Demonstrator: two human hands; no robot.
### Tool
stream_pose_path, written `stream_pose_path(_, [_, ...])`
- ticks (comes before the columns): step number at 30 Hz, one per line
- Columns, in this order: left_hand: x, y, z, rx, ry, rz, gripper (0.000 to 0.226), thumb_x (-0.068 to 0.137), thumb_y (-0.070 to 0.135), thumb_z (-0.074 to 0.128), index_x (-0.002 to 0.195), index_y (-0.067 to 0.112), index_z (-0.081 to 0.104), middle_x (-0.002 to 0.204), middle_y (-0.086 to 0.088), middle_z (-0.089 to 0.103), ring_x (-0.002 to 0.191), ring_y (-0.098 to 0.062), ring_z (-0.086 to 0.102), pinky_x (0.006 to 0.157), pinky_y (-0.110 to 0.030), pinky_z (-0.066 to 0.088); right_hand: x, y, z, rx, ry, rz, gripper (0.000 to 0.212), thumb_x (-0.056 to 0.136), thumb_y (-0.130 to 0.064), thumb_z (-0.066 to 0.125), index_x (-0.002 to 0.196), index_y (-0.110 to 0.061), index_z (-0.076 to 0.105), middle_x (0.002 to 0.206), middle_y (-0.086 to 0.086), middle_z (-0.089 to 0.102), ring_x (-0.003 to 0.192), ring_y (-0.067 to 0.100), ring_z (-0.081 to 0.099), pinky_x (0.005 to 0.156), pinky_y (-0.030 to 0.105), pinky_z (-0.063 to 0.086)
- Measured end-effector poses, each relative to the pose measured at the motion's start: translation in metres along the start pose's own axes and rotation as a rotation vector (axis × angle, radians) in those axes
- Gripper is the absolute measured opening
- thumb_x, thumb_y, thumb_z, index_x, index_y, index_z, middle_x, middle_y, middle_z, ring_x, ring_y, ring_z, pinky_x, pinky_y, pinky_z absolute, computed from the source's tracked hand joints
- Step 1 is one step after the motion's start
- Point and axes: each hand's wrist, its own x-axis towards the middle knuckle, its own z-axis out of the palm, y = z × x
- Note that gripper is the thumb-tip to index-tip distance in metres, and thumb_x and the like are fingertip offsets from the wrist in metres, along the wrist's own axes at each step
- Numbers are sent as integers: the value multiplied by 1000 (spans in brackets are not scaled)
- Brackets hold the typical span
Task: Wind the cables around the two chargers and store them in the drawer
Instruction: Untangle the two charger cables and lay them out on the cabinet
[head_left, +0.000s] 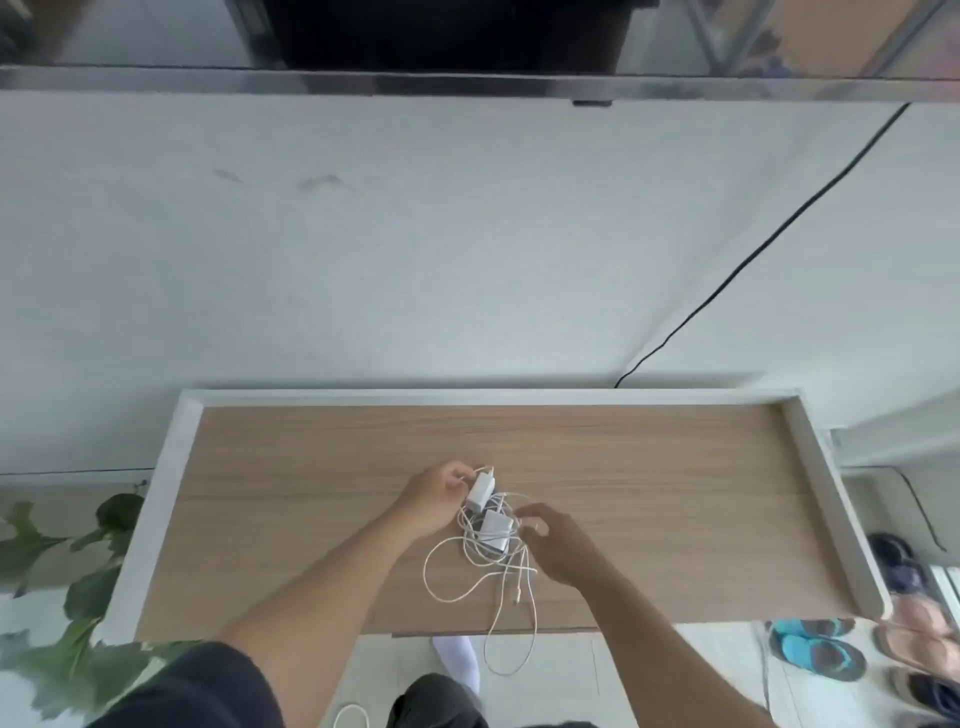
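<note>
Two white chargers lie in a tangle of white cables (467, 577) in the middle of a wooden tabletop (311, 467). My left hand (434, 499) grips the farther charger (479, 492) by its left side. The nearer charger (496, 529) rests on the table amid the loops. My right hand (558, 545) hovers at its right with curled fingers; whether it pinches a cable is unclear. One cable loop hangs over the front edge of the table. No drawer shows in view.
The tabletop has a raised white rim (831, 499) on the left, back and right sides. A black cord (753, 254) runs down the white wall behind. A green plant (72, 571) stands at the left, shoes (815, 649) lie on the floor at the right.
</note>
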Motion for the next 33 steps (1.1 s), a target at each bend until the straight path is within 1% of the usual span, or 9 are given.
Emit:
stream_pose_path(2, [12,-2,11,-20,-53,7,36,110,15,51,135,28,73,119,-4,75,55,-6,50,53,-21,41,4,-2,9,62,-42,80,38,110,-28,58,146,-26,66,130,8,75,76,9,68,73,27,52])
stream_pose_path(4, [21,-6,25,-2,-84,11,38,106,13,55,129,29,80,112,-14,73,56,-16,51,53,-24,42,-1,-7,16,111,-63,141,39,111,-25,56,149,-19,65,143,6,69,114,22,71,94,31,52])
stream_pose_path(6, [28,-3,29,26,-124,-4,39,104,19,56,128,34,82,129,-13,71,78,-28,67,68,-28,51,0,-11,18,187,-11,186,34,111,-20,57,142,-17,71,135,4,73,130,28,68,110,38,49])
stream_pose_path(11, [43,-11,45,112,-57,-72,37,104,28,62,136,38,76,155,-6,63,138,-30,61,112,-37,52,7,-8,11,310,76,245,34,108,-26,58,137,-22,74,124,-7,77,104,14,79,106,48,61])
stream_pose_path(15, [47,-10,35,122,115,-54,29,103,34,70,126,48,79,129,2,76,126,-24,64,99,-39,56,6,-16,-6,381,169,236,32,110,-25,57,137,-26,73,122,-10,76,102,21,80,102,51,62])
stream_pose_path(19, [39,12,-8,-96,20,123,28,106,21,64,125,39,77,93,8,74,57,-4,57,56,-19,48,8,-30,-35,412,283,180,31,109,-22,58,135,-27,75,116,-8,78,104,28,78,97,55,63])
stream_pose_path(23, [13,31,-56,-320,-75,226,50,101,18,64,135,52,54,122,-1,76,87,-24,69,86,-45,59,5,-50,-58,316,335,120,33,108,-21,59,138,-23,71,136,-3,74,117,24,73,111,50,57])
stream_pose_path(28, [-27,49,-95,-536,-214,312,54,106,9,63,153,36,55,139,-7,69,112,-22,70,95,-38,63,-6,-85,-69,-83,317,-52,63,100,-29,72,159,-19,50,162,3,46,150,26,46,125,41,36])
stream_pose_path(33, [-53,60,-117,-920,-275,403,56,101,2,63,155,17,57,139,-21,69,119,-32,69,96,-37,58,-18,-139,-72,192,129,-299,15,105,-39,68,105,-27,78,97,-14,82,87,-1,73,87,32,54])
